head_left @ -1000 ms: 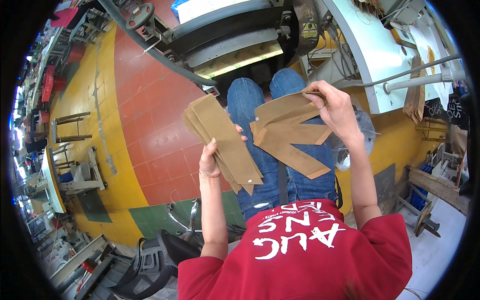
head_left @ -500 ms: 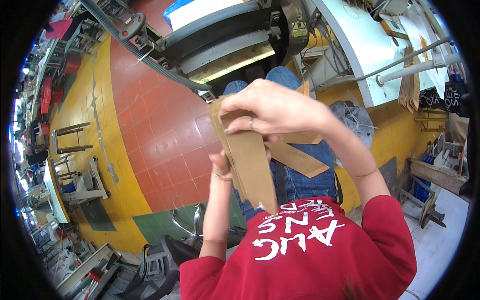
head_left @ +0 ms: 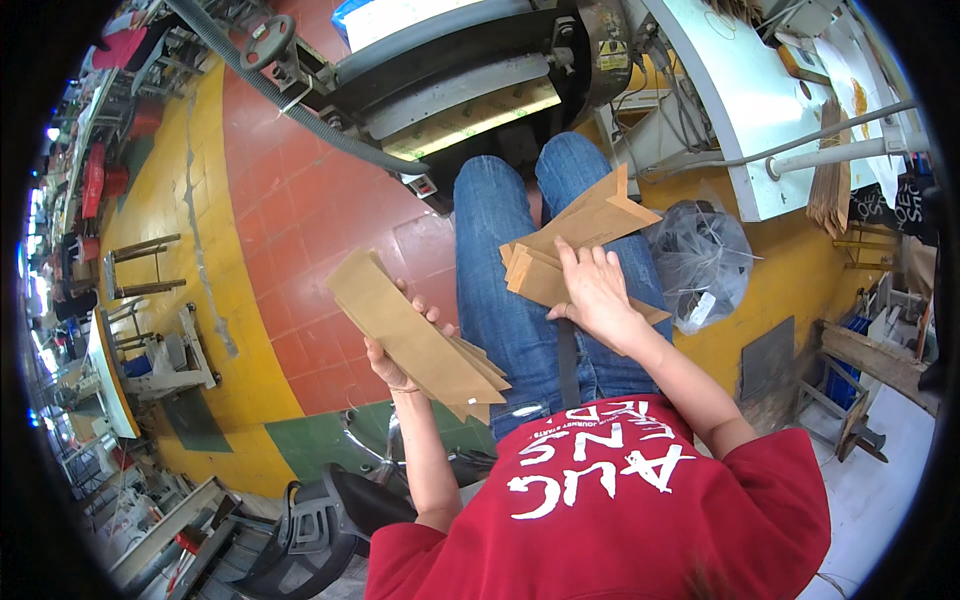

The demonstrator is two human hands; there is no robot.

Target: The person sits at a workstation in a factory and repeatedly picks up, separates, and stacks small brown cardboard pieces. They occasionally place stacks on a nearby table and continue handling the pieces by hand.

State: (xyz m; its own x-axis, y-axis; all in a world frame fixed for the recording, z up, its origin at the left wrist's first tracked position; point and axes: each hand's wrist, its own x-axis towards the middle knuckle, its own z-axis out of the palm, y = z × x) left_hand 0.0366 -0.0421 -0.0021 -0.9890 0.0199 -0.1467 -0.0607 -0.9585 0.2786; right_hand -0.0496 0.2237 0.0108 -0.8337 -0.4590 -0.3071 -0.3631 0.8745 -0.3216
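Note:
A fanned stack of long tan strips [head_left: 405,325] rests in my left hand [head_left: 420,320], fingers along its far edge and thumb on the near side. Whether the strips are leather or card I cannot tell. Over my thighs, more tan strips [head_left: 585,230] lie crossed on one another, some showing paler orange edges. My right hand [head_left: 598,290] lies on these lap strips with its fingers spread, the thumb beside their near edge. A small white mark shows near the lower end of the left-hand stack.
In front of my knees stands a dark machine [head_left: 460,100] with a metal roller cover, a handwheel [head_left: 270,42] and a grey hose. A white table [head_left: 740,110] is at right, with hanging brown strips [head_left: 828,180]. A clear plastic bag [head_left: 703,262] sits beside my right thigh.
My right hand has left the stack and moved right and down to the lap strips. My left hand has shifted left with the stack, which now tilts and fans out.

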